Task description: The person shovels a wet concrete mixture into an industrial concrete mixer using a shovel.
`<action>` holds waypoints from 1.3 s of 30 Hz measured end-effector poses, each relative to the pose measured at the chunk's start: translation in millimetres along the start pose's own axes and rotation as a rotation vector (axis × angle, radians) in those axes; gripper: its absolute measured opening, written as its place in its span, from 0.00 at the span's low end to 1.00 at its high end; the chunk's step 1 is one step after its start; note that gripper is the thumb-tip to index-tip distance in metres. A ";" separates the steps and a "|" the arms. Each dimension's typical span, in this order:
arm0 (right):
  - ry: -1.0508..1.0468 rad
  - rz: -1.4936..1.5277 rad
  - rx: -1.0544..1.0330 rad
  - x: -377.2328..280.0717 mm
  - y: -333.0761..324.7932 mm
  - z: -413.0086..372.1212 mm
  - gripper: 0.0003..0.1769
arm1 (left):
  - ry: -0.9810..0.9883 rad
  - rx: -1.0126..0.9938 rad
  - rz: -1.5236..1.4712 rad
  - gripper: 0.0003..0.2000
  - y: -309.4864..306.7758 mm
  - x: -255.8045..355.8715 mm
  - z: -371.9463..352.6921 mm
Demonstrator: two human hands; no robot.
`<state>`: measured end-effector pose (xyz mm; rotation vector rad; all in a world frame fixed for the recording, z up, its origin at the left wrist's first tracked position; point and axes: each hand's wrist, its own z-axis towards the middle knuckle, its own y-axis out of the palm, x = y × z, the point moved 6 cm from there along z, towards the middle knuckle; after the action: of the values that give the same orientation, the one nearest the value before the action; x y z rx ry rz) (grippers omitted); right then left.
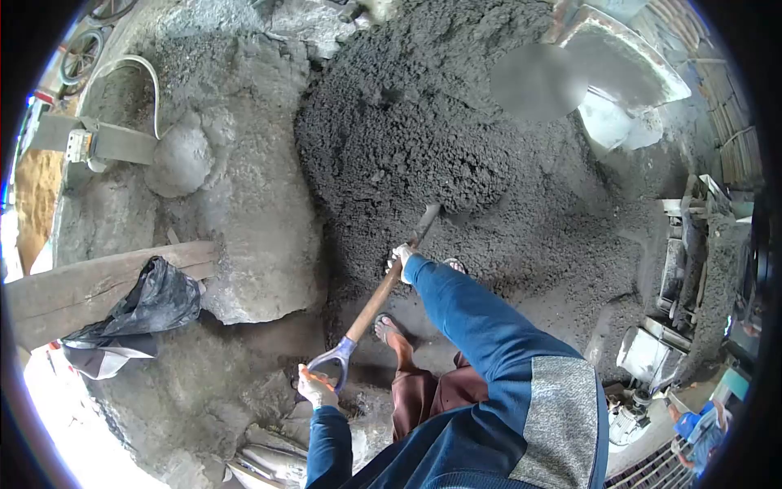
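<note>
A shovel with a wooden shaft (373, 308) slants up from lower left, its metal socket (427, 218) running into a pile of wet grey concrete mix (391, 138). The blade is buried and hidden. My left hand (318, 387), in a pale glove, is closed around the shovel's blue D-shaped handle (344, 350). Farther along, my right hand (401, 259) grips the shaft near the socket, also gloved. My sandalled foot (388, 328) stands just right of the shaft.
Left of the pile rises a rough cement-crusted ledge (261, 212). A wooden beam (49, 300) with a dark plastic sheet (159, 297) juts in. Upper right stands a mix-coated metal trough (631, 69). Machinery (652, 354) lines the right side; another person (702, 432) is at lower right.
</note>
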<state>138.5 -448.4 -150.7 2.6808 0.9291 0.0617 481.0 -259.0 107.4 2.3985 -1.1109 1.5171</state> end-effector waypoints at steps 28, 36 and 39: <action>-1.443 0.879 -0.286 -355.2 -356.0 -703.4 0.05 | 1.612 -1.757 -0.263 0.22 299.8 260.9 -568.1; -1.411 0.662 0.174 -275.3 -442.1 -652.6 0.17 | 2.217 -2.107 0.267 0.16 269.3 125.0 -594.3; -1.358 0.529 -0.036 -244.2 -352.1 -655.2 0.10 | 1.755 -2.078 0.008 0.14 249.1 184.8 -517.1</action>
<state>-355.3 -159.4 383.7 2.0610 -0.2057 -1.3676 -15.3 -312.7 445.5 -0.3933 -0.8931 0.6977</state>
